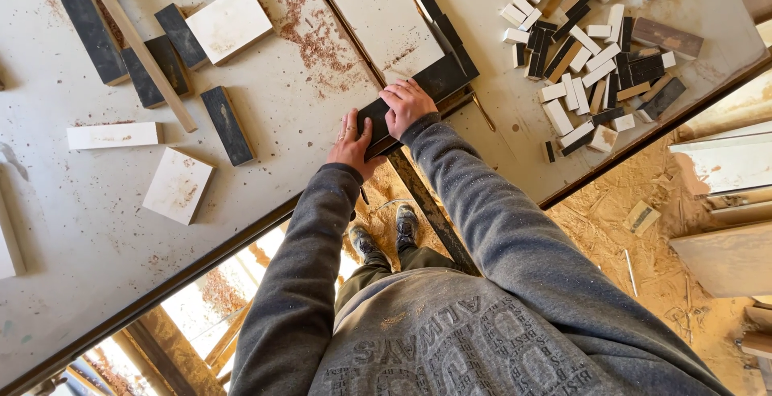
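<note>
A long dark board (pixel 438 78) lies across the slot in the middle of a pale saw table (pixel 265 106), its near end at the table's front edge. My left hand (pixel 351 143) lies flat on that near end, with a ring on one finger. My right hand (pixel 406 105) presses on the same board just beyond it, fingers curled over the top. Both arms wear grey sleeves dusted with sawdust. A black fence piece (pixel 444 26) runs along the board's far side.
A heap of several small dark and white cut blocks (pixel 591 58) lies at the right. Dark and white offcuts (pixel 229 125) and a wooden strip (pixel 137 46) are scattered at the left. Reddish sawdust (pixel 314 34) covers the table. Boards (pixel 724 259) are stacked on the sawdust floor at the right.
</note>
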